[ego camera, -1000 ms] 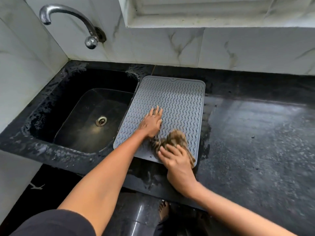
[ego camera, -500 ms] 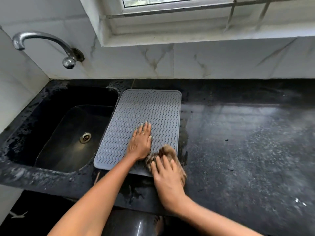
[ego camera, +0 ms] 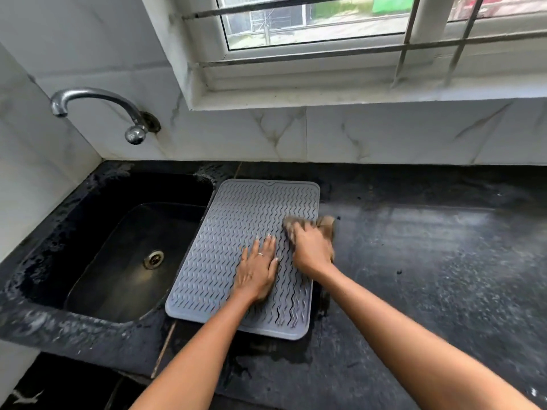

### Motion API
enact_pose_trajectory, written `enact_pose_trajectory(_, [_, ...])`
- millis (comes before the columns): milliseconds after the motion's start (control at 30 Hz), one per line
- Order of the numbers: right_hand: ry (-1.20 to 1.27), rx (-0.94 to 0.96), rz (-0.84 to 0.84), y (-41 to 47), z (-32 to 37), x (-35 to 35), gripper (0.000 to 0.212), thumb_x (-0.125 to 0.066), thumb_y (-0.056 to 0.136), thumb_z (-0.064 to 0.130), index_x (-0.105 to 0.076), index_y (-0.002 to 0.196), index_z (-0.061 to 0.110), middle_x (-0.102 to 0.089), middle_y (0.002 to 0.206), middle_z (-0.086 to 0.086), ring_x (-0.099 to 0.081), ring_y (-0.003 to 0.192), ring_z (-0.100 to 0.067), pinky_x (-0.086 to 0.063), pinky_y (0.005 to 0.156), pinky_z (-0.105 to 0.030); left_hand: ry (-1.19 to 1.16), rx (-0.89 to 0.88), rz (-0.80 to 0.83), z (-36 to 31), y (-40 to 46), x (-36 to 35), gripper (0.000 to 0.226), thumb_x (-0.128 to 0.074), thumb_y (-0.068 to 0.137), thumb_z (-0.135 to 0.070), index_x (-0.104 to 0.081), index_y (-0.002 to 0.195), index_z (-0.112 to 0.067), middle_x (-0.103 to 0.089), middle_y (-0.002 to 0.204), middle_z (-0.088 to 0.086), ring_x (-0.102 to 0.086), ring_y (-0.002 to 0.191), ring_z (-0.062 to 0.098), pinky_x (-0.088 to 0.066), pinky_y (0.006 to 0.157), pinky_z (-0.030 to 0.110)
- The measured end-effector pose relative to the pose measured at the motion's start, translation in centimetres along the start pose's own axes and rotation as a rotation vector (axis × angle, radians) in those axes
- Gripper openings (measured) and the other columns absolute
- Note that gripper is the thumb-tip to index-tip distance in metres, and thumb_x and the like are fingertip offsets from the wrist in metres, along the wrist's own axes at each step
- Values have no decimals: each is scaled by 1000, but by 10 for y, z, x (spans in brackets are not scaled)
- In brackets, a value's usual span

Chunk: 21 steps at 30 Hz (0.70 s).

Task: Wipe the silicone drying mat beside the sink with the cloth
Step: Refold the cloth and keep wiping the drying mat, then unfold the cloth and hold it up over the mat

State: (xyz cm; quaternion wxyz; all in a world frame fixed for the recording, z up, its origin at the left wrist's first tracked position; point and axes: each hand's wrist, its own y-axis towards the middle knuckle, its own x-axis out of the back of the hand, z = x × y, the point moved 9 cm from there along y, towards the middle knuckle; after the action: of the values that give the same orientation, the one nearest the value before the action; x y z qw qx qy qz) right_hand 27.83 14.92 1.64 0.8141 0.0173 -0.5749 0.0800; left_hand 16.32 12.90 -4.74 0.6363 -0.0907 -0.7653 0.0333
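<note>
While the left hand [ego camera: 257, 269] lies flat on the mat [ego camera: 236, 220], the right hand [ego camera: 312, 251] grips the cloth [ego camera: 325, 224] — at the mat's right edge.

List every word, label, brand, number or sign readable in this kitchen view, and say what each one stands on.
None: no readable text shows anywhere in this view.
The grey drying mat bears only a wavy ridge pattern.
The tap, the sink and the wall tiles carry no marks.
The cloth under the right hand is motion-blurred; no label can be made out.
</note>
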Motion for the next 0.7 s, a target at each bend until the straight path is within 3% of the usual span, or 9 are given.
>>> enact_pose_trajectory(67, [-75,29,-42,-22,0,-23,54,-62,80,-1,-49,132,3,-47,139,-19,-43,128,-36,-40,100,-46,9,14,-22,2,1,-6,55,-17,102,-36,4,151,-21,8,160,-3,7,148,19,7,118,36])
enact_pose_trajectory(133, [-111,67,-91,-44,10,-32,29,-70,69,4,-68,98,3,-68,100,-16,-63,94,-33,-53,68,-40,15,27,-48,4,1,-7,55,-18,102,-34,3,151,-21,7,160,-3,6,148,18,6,118,36])
enact_pose_trajectory(200, [-167,99,-74,-60,19,-36,10,-57,68,11,-67,66,12,-65,66,-6,-60,64,-25,-44,45,-31,11,18,-53,3,1,-6,55,-19,102,-31,2,151,-21,5,161,-2,5,148,19,4,119,37])
enact_pose_trajectory(367, [-186,178,10,-107,29,-40,5,-62,47,18,-61,43,15,-56,44,-1,-55,45,-18,-38,35,-25,-14,6,-65,2,1,-5,54,-17,101,-34,8,148,-24,7,159,-3,5,148,19,0,121,37])
enact_pose_trajectory(467, [-125,171,153,-128,34,-57,26,-77,24,28,-57,37,16,-53,39,3,-54,42,-14,-35,32,-18,-18,15,-54,1,0,-5,55,-18,102,-35,10,148,-24,9,160,-3,7,148,18,1,121,37])
enact_pose_trajectory(533, [-122,189,193,-137,34,-62,33,-82,23,33,-63,44,15,-58,46,5,-60,51,-14,-43,40,-16,-17,24,-39,1,-2,-5,56,-17,101,-36,9,149,-23,9,160,-3,8,148,18,1,121,37])
enact_pose_trajectory(567, [-68,173,244,-138,34,-56,30,-81,40,33,-71,61,14,-66,64,-1,-65,71,-18,-53,57,-20,-10,27,-21,1,-3,-6,56,-17,101,-36,9,149,-22,10,160,-3,8,148,18,1,120,37])
enact_pose_trajectory(633, [20,42,310,-134,23,-44,34,-57,77,30,-65,108,18,-61,111,-14,-48,118,-28,-46,97,-41,-9,28,22,-1,-2,-5,56,-17,102,-35,9,149,-22,11,159,-2,10,148,19,3,120,38])
enact_pose_trajectory(700, [115,-17,389,-130,14,-38,39,-47,76,24,-63,111,21,-62,116,-13,-48,119,-29,-45,97,-39,-45,36,86,-1,0,-2,57,-19,102,-34,7,150,-21,10,160,-1,10,148,21,3,119,40])
